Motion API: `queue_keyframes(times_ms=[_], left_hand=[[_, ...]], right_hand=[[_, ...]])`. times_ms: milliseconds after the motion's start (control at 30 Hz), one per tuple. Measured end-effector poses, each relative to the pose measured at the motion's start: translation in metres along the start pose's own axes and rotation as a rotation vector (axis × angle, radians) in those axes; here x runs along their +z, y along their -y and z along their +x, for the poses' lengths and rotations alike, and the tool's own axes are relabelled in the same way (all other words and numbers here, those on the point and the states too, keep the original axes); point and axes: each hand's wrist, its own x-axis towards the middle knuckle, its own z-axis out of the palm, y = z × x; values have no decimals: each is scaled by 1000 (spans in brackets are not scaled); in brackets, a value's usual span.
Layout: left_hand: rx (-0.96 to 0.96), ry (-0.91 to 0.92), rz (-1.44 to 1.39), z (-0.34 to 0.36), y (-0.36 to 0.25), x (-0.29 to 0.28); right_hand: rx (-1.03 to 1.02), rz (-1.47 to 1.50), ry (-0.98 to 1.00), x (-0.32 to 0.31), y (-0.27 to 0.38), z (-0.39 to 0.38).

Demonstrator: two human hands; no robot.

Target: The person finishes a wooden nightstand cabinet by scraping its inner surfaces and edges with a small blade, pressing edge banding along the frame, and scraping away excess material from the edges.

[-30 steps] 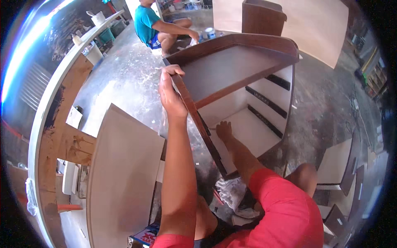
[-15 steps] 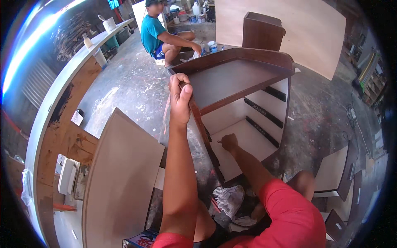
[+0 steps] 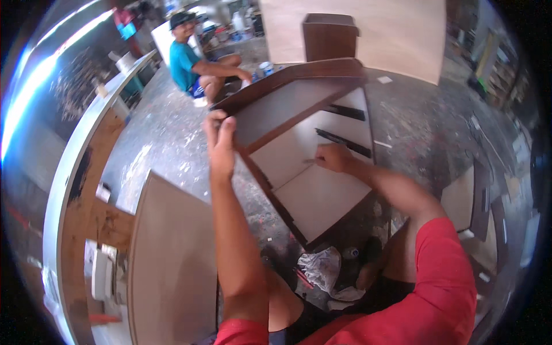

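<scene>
A dark brown cabinet [image 3: 330, 201] with a pale inside stands tilted on the floor in front of me, its open face toward me. My left hand [image 3: 221, 138] is closed over its upper left edge, thumb up. My right hand [image 3: 333, 157] is inside the open front, fingers closed on a small thin piece [image 3: 309, 161] whose kind is too blurred to tell. Black drawer slides [image 3: 344, 141] run along the right inner wall. My right hand and forearm cover the lower part of that wall.
A flat pale panel [image 3: 172, 259] leans at my left beside a long bench [image 3: 109, 138]. A crumpled white cloth [image 3: 322, 267] lies below the cabinet. A co-worker [image 3: 192, 63] squats beyond it. A brown box [image 3: 329, 40] and a large board [image 3: 397, 34] stand behind; drawers [image 3: 463, 195] lie at right.
My right hand has moved up and right inside the cabinet, toward the slides. My left hand keeps its hold on the edge. The whole view has shifted, and the co-worker's head has turned.
</scene>
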Motion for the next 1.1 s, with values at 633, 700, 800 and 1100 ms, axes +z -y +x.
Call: queue_keyframes(times_ms=[633,700,800,1100], left_hand=[[73,-185,35,19,-14,22],[82,-192,44,24,-12,17],[77,-175,27,31,2,8],[103,-171,-76,37,8,1]], right_hand=[[97,1014,-612,-252,-118,14],[143,883,-589,-246,-129,23],[158,816,-498,-211,-139,34],[-1,895,-552,-164,-125,61]])
